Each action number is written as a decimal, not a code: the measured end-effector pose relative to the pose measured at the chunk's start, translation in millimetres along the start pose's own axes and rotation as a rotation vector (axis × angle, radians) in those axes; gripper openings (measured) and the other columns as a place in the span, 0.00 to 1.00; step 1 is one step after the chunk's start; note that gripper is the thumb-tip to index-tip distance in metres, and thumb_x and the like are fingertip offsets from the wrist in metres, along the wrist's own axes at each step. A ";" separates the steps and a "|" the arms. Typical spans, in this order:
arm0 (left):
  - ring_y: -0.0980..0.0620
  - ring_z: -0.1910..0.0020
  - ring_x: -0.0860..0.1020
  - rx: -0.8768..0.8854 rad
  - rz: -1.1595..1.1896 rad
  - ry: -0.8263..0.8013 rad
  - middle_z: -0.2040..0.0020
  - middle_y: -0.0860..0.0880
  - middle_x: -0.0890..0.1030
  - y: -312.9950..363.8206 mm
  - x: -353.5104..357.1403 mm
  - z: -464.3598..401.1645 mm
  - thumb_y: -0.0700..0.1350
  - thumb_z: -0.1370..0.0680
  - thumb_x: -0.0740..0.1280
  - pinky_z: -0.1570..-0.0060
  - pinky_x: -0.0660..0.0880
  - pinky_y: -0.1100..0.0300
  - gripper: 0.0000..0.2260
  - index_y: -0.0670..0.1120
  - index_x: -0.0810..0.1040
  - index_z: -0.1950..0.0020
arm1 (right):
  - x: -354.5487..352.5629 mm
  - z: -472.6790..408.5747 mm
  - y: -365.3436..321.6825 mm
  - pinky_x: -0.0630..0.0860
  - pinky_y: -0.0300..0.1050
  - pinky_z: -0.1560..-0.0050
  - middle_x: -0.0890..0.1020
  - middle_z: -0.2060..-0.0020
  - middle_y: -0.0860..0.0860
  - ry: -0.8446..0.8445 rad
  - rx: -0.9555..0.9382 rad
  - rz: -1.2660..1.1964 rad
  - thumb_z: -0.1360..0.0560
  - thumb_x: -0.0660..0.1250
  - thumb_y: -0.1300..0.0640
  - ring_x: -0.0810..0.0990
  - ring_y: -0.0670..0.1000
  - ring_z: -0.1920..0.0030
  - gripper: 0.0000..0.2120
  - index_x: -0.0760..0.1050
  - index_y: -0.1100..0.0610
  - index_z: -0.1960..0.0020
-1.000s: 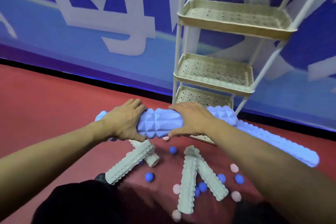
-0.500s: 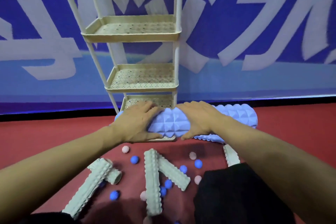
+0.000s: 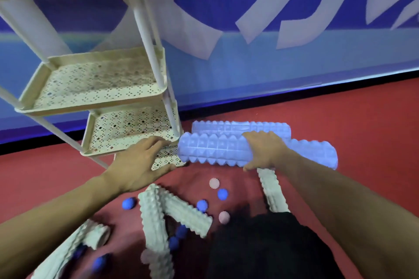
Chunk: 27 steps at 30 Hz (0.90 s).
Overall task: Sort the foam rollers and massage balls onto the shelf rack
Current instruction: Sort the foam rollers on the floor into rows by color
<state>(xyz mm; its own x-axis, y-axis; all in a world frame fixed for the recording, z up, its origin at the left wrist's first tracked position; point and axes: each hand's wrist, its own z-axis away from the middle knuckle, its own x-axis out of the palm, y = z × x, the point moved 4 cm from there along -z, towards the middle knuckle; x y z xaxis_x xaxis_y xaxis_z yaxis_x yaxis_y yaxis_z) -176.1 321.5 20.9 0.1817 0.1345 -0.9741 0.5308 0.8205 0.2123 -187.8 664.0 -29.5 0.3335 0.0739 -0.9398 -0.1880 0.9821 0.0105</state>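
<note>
The shelf rack (image 3: 95, 88) is standing just ahead of the left hand (image 3: 138, 163), its cream perforated trays stacked one above another, with the lowest tray lying partly under that hand's fingertips. The red floor (image 3: 340, 120) is spreading out under both hands and running up to the blue and white wall (image 3: 294, 52) beyond them.

A long blue roller (image 3: 215, 152) is lying crosswise under the right hand (image 3: 264, 152), its near end touching the rack's corner just beside the left hand. The right hand is curling over the top of it, thumb underneath, gripping it. A second blue roller (image 3: 240, 127) is lying just beyond the right hand, parallel to the first.

The left hand is hovering open, fingers spread wide and holding nothing, just to the left of the gripped roller's end.

Nearer than both hands, several grey knobbly rollers (image 3: 154, 217) are lying scattered, two of them forming a crossed pair below the left hand, one (image 3: 272, 190) below the right wrist. Small blue balls (image 3: 222, 194) and pink spiky balls (image 3: 214, 183) are lying among them between the two forearms.
</note>
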 end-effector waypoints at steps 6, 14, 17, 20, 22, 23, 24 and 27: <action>0.49 0.35 0.75 -0.072 -0.008 -0.121 0.32 0.55 0.73 -17.1 55.3 -31.8 0.74 0.25 0.54 0.45 0.73 0.49 0.35 0.53 0.70 0.28 | 78.9 -47.3 13.0 0.68 0.52 0.35 0.73 0.30 0.51 -0.128 -0.012 -0.028 0.39 0.74 0.28 0.73 0.56 0.32 0.53 0.60 0.53 0.24; 0.52 0.34 0.72 -0.119 0.073 -0.261 0.32 0.57 0.69 -33.2 132.8 -64.6 0.79 0.29 0.43 0.41 0.77 0.52 0.40 0.56 0.66 0.28 | 154.2 -68.3 31.9 0.75 0.46 0.46 0.77 0.40 0.45 -0.302 0.058 -0.234 0.45 0.76 0.30 0.79 0.53 0.43 0.47 0.66 0.50 0.34; 0.55 0.33 0.72 -0.117 0.116 -0.311 0.32 0.59 0.68 -24.1 147.8 -75.7 0.77 0.27 0.48 0.39 0.75 0.54 0.36 0.58 0.64 0.25 | 175.7 -63.9 51.4 0.79 0.51 0.46 0.79 0.44 0.42 -0.359 0.124 -0.280 0.51 0.74 0.27 0.80 0.51 0.48 0.46 0.66 0.45 0.38; 0.56 0.30 0.70 -0.099 0.127 -0.359 0.29 0.60 0.66 -13.1 163.4 -88.7 0.75 0.26 0.50 0.36 0.74 0.54 0.35 0.58 0.62 0.24 | 185.4 -62.5 71.5 0.78 0.49 0.47 0.79 0.45 0.41 -0.363 0.140 -0.287 0.50 0.73 0.29 0.78 0.50 0.48 0.44 0.68 0.44 0.38; 0.55 0.29 0.70 -0.091 0.120 -0.377 0.28 0.60 0.66 -6.7 172.5 -98.5 0.75 0.25 0.51 0.36 0.73 0.54 0.35 0.58 0.62 0.24 | 186.9 -63.6 80.2 0.75 0.48 0.44 0.79 0.45 0.41 -0.367 0.132 -0.260 0.49 0.73 0.28 0.77 0.49 0.47 0.44 0.69 0.44 0.38; 0.55 0.30 0.70 -0.086 0.117 -0.388 0.28 0.60 0.65 -3.2 176.0 -103.2 0.75 0.25 0.51 0.36 0.74 0.53 0.35 0.58 0.61 0.24 | 186.9 -64.7 82.7 0.72 0.48 0.41 0.79 0.46 0.41 -0.358 0.120 -0.238 0.49 0.72 0.26 0.77 0.49 0.47 0.44 0.70 0.44 0.38; 0.55 0.30 0.70 -0.081 0.114 -0.393 0.28 0.59 0.65 -0.2 179.0 -107.7 0.75 0.25 0.51 0.36 0.74 0.53 0.35 0.59 0.61 0.24 | 188.8 -66.5 84.6 0.68 0.48 0.39 0.79 0.47 0.41 -0.350 0.113 -0.225 0.49 0.71 0.25 0.76 0.48 0.47 0.43 0.70 0.43 0.39; 0.55 0.29 0.70 -0.070 0.105 -0.405 0.27 0.59 0.64 5.8 185.3 -118.3 0.74 0.25 0.52 0.36 0.74 0.52 0.34 0.59 0.60 0.23 | 198.9 -71.9 89.8 0.59 0.46 0.35 0.78 0.49 0.40 -0.360 0.120 -0.246 0.50 0.71 0.23 0.72 0.45 0.46 0.42 0.71 0.41 0.41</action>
<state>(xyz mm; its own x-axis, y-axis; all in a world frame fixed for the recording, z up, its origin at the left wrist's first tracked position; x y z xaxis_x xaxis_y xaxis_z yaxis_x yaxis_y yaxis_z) -237.3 416.9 -167.6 0.5501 0.0018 -0.8351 0.4371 0.8514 0.2898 -204.8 754.4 -240.1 0.6592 -0.1296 -0.7407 0.0386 0.9896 -0.1388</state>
